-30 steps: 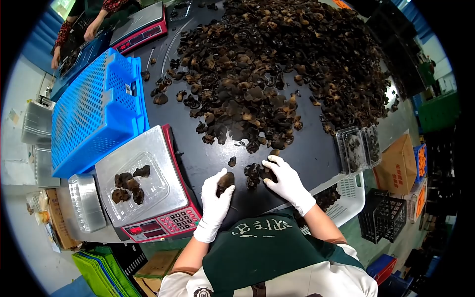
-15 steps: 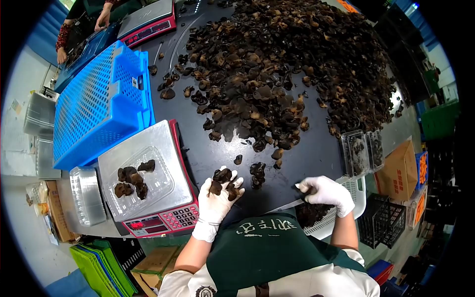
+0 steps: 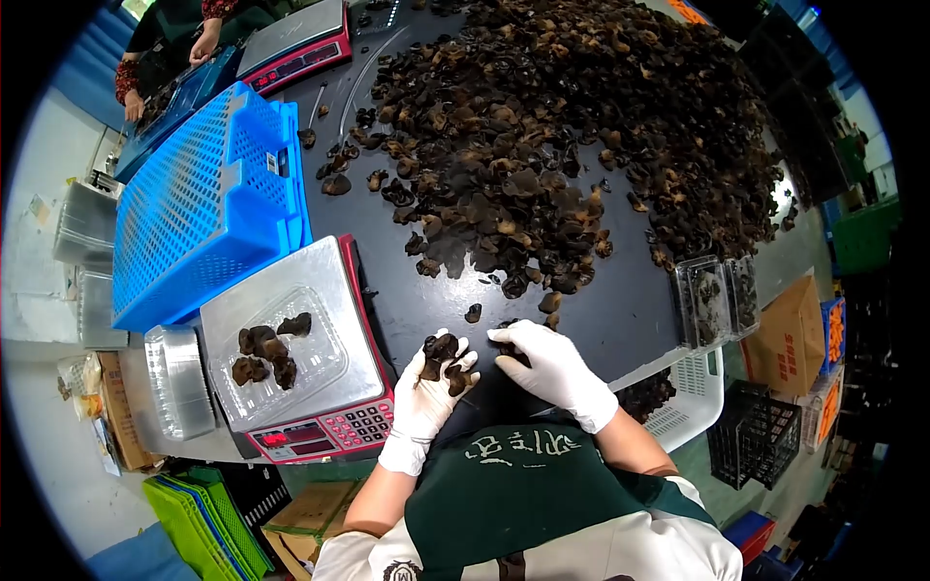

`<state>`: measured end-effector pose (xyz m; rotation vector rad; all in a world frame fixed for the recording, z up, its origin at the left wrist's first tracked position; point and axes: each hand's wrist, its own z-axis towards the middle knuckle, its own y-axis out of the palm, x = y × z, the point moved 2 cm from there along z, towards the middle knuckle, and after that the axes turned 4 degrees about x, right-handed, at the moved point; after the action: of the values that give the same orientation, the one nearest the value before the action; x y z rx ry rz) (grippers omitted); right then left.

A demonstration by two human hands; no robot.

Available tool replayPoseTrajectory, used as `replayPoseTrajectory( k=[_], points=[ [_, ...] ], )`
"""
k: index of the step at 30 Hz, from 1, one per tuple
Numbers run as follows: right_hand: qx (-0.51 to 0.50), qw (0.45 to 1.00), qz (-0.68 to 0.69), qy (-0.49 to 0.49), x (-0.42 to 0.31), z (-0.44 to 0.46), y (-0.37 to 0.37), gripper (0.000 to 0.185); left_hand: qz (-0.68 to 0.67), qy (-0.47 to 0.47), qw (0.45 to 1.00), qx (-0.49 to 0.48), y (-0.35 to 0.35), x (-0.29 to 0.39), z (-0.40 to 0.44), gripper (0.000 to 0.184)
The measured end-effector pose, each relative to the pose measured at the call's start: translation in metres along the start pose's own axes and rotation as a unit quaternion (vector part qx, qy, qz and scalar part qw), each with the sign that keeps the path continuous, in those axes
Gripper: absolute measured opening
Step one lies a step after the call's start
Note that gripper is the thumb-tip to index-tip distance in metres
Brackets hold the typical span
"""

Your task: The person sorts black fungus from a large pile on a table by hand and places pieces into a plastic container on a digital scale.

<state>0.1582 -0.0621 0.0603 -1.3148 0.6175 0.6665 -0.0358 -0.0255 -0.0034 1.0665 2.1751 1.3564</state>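
My left hand (image 3: 423, 399), in a white glove, is palm up with its fingers curled round several dark wood ear mushrooms (image 3: 441, 352). Close beside it, my gloved right hand (image 3: 552, 366) reaches down to the table, its fingers closed on a small clump of wood ear mushrooms (image 3: 507, 339) that they partly cover. To the left, a transparent plastic tray (image 3: 315, 373) holding several wood ear pieces (image 3: 262, 342) rests on the steel plate of a red scale (image 3: 354, 424).
A large heap of wood ears (image 3: 581, 126) covers the far table. Filled plastic trays (image 3: 702, 305) stand at its right edge, above a white basket (image 3: 693, 397). A blue crate (image 3: 189, 208) and stacked trays (image 3: 179, 387) are left. Another person's hand (image 3: 204, 44) shows behind a second scale (image 3: 295, 48).
My right hand has moved left from the table's front edge, by the white basket, to the small clump. My left hand stays nearly where it was, still holding its wood ears.
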Motion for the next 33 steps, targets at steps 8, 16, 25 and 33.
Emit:
replayPoseTrajectory(
  k=[8, 16, 25, 33],
  points=[
    [-0.151, 0.982, 0.108, 0.016, -0.002, -0.008, -0.013, 0.028, 0.4, -0.166, 0.901, -0.016, 0.007, -0.041, -0.005, 0.048],
    [-0.308, 0.921, -0.056, 0.233, 0.031, -0.048, -0.067, 0.028, 0.73, 0.269, 0.627, 0.029, 0.015, -0.005, -0.009, 0.02],
    [0.019, 0.99, -0.127, 0.065, 0.034, -0.007, 0.029, 0.02, 0.876, 0.363, 0.28, 0.151, 0.026, 0.008, 0.02, 0.024],
    [-0.022, 0.888, 0.286, 0.361, 0.051, -0.008, -0.012, 0.022, 0.787, 0.362, 0.486, 0.115, 0.016, 0.009, 0.017, 0.008]
  ],
)
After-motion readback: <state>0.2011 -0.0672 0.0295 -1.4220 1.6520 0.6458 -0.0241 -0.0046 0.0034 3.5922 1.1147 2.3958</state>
